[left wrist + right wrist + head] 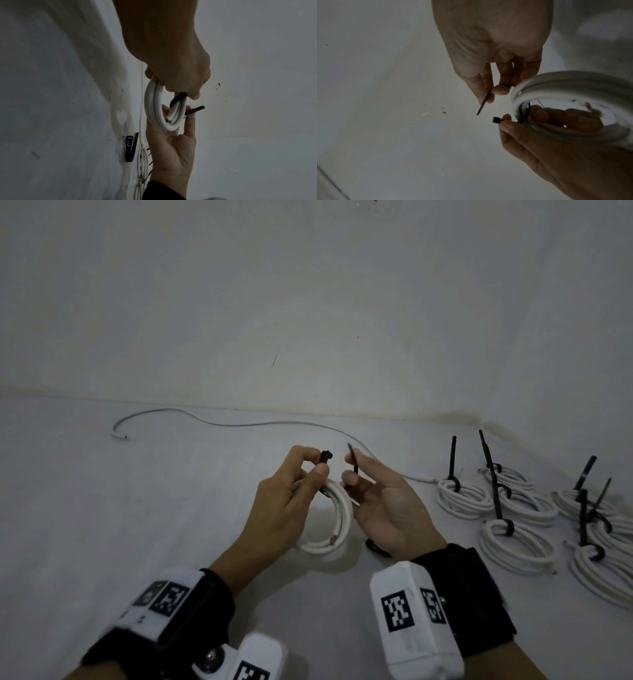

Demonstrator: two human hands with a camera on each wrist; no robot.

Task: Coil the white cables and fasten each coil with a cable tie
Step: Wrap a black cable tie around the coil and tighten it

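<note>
head view: left hand (284, 501) grips the white cable coil (337, 518) above the table (137, 508) and pinches the black cable tie (325, 457) head, right hand (383, 501) pinches its tail, ends slightly apart.

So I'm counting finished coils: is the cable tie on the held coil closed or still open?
Open. The cable tie wraps the coil, but its tip sits apart from its head, one in each hand.

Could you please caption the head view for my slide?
Left hand and right hand bring cable tie ends together around white coil.
</note>
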